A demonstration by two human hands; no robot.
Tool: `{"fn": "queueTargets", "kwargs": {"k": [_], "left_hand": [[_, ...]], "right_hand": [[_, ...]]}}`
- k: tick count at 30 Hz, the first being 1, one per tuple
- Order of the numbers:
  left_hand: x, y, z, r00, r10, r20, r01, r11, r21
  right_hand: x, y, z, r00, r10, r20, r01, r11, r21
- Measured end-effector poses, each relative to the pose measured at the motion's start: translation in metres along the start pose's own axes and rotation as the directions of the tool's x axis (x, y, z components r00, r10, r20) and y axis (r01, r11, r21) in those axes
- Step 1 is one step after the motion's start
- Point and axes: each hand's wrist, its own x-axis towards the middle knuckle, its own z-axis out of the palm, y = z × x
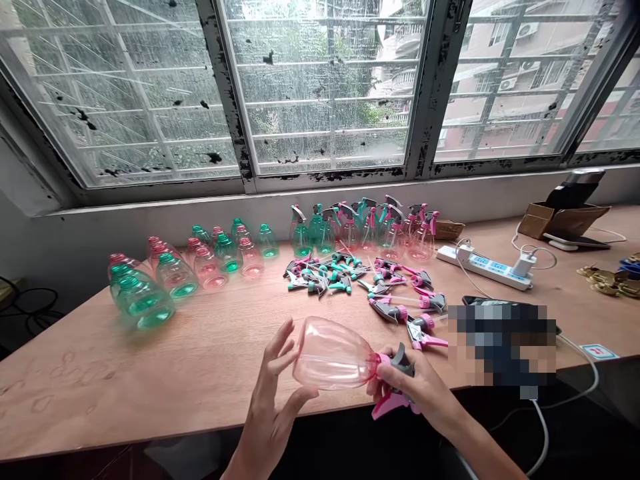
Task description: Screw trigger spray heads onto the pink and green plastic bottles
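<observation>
A clear pink spray bottle [336, 355] lies sideways in the air above the table's front edge, its base toward the left. My right hand [407, 380] is closed around its neck and the pink and grey trigger sprayer [393, 402] there. At the bottle's base, my left hand [277, 393] has its fingers spread; whether the fingertips touch the plastic I cannot tell. Beyond the bottle lies a heap of loose green and grey trigger sprayers [341, 283], with pink and grey trigger sprayers [387, 311] to its right.
Open green bottles [183, 275] and pink bottles [207, 267] stand at the left. Several bottles with sprayers [350, 230] line the wall below the window. On the right are a white power strip [487, 268], cables, a cardboard box [537, 220] and a blurred-out patch over a dark device.
</observation>
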Motion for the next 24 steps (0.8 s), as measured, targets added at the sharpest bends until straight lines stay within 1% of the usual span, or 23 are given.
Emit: {"fn": "queueTargets", "kwargs": {"k": [2,3,4,5,6,7,8,9,11,12,13,14,15,16,17,18,19,21,24], "left_hand": [[0.0,-0.001,-0.002,0.997,0.074,0.015,-0.075,0.997,0.027],[0.0,-0.001,-0.003,0.997,0.075,0.017,-0.076,0.997,0.024],[0.0,-0.001,-0.003,0.999,0.046,0.019,-0.046,0.999,0.006],[-0.001,-0.001,-0.003,1.0,-0.008,0.027,0.009,1.0,-0.026],[-0.002,-0.002,-0.002,0.997,-0.074,0.035,0.076,0.995,-0.07],[-0.003,-0.002,-0.001,0.989,-0.141,0.037,0.145,0.981,-0.13],[-0.004,-0.002,0.0,0.979,-0.201,0.034,0.203,0.959,-0.2],[-0.004,-0.003,0.002,0.967,-0.252,0.03,0.251,0.93,-0.27],[-0.005,-0.003,0.003,0.94,-0.338,0.051,0.332,0.869,-0.367],[-0.006,-0.003,0.003,0.929,-0.361,0.08,0.363,0.85,-0.381],[-0.006,-0.003,0.002,0.922,-0.368,0.118,0.385,0.843,-0.375],[-0.006,-0.003,0.001,0.918,-0.364,0.158,0.397,0.847,-0.354],[-0.006,-0.003,-0.001,0.917,-0.35,0.19,0.395,0.859,-0.326],[-0.007,-0.003,-0.003,0.923,-0.325,0.205,0.375,0.879,-0.295],[-0.007,-0.003,-0.005,0.934,-0.292,0.207,0.34,0.904,-0.26],[-0.007,-0.002,-0.006,0.947,-0.252,0.199,0.294,0.93,-0.221],[-0.007,-0.001,-0.008,0.962,-0.203,0.184,0.235,0.956,-0.177],[-0.008,0.001,-0.01,0.985,-0.084,0.151,0.099,0.991,-0.094],[-0.011,0.004,-0.01,0.988,0.049,0.149,-0.051,0.999,0.008]], "right_hand": [[-0.001,0.0,-0.002,0.998,0.043,0.054,-0.045,0.998,0.049],[-0.001,0.0,-0.002,0.998,0.04,0.058,-0.042,0.998,0.045],[-0.002,-0.001,-0.003,0.999,0.016,0.039,-0.017,1.0,0.016],[-0.004,-0.001,-0.003,1.0,-0.031,0.0,0.031,0.999,-0.039],[-0.005,-0.001,-0.002,0.994,-0.101,-0.05,0.095,0.988,-0.12],[-0.007,-0.001,-0.002,0.977,-0.191,-0.097,0.167,0.962,-0.215],[-0.008,0.0,-0.001,0.949,-0.291,-0.119,0.243,0.92,-0.309],[-0.009,0.0,-0.001,0.914,-0.391,-0.11,0.323,0.863,-0.389],[-0.009,0.001,0.0,0.835,-0.55,-0.025,0.472,0.738,-0.482],[-0.009,0.001,0.0,0.813,-0.581,0.019,0.513,0.701,-0.496],[-0.009,0.001,0.0,0.82,-0.572,0.04,0.513,0.701,-0.496],[-0.008,0.001,0.0,0.853,-0.521,0.038,0.473,0.738,-0.481],[-0.008,0.001,0.0,0.902,-0.432,0.02,0.395,0.803,-0.447],[-0.007,0.0,0.0,0.949,-0.317,0.007,0.294,0.874,-0.387],[-0.006,0.0,0.0,0.98,-0.198,0.009,0.191,0.934,-0.303],[-0.004,0.0,0.0,0.995,-0.097,0.033,0.102,0.972,-0.211],[-0.003,-0.001,0.0,0.997,-0.033,0.068,0.042,0.991,-0.125],[-0.001,-0.002,0.0,0.991,0.011,0.132,-0.01,1.0,-0.013],[-0.001,-0.002,-0.001,0.983,0.024,0.18,-0.03,0.999,0.027]]}}
